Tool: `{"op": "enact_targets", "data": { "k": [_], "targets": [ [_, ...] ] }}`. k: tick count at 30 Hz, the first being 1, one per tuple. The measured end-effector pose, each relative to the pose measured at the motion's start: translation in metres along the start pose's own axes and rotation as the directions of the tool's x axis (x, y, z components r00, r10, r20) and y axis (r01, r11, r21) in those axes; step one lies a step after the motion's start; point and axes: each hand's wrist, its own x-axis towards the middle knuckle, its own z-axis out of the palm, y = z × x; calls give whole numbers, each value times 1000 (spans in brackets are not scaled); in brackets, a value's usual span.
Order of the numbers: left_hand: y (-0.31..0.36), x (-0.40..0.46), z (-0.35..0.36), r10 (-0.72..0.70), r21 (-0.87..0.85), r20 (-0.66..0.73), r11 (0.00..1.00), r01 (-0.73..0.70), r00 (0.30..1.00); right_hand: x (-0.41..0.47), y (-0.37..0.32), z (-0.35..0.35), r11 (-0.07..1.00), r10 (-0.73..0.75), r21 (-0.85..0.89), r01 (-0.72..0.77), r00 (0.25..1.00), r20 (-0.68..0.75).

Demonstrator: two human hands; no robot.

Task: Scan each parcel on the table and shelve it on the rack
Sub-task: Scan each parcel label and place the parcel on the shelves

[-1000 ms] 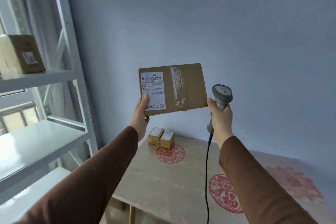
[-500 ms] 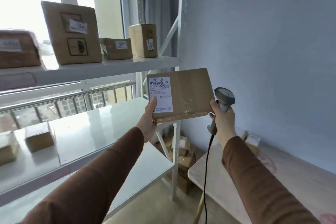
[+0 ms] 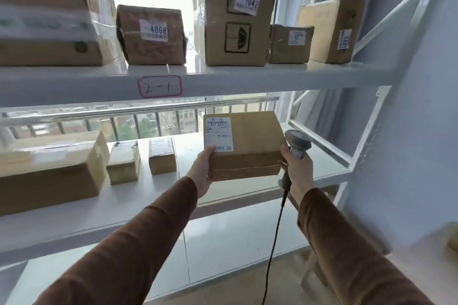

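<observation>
White rack [image 3: 247, 82] shelving filled the view before a bright window. Nearest, the left hand [image 3: 202, 173] gripped the parcel [image 3: 247, 146] at its left end, thumb on the label; the right hand [image 3: 296, 168] curled round the scanner [image 3: 297, 145], steadying the parcel's right end above the middle shelf. Beyond, boxes [image 3: 233, 12] lined the upper shelf.

Both hands hold a labelled cardboard parcel [image 3: 244, 146] over the rack's middle shelf [image 3: 223, 195]: left hand [image 3: 202, 173] grips its left end. Right hand [image 3: 296, 168] also grips a corded scanner [image 3: 296, 143].
</observation>
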Motion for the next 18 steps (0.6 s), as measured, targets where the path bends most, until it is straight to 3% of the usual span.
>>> {"op": "enact_targets", "data": {
  "k": [10,18],
  "targets": [
    [8,107,-51,-43,3,-175,999,44,984,119,72,117,987,154,-63,-146,977,150],
    [-5,170,-73,-90,50,-289,993,109,953,177,111,166,970,239,-105,-221,947,213]
  ]
}}
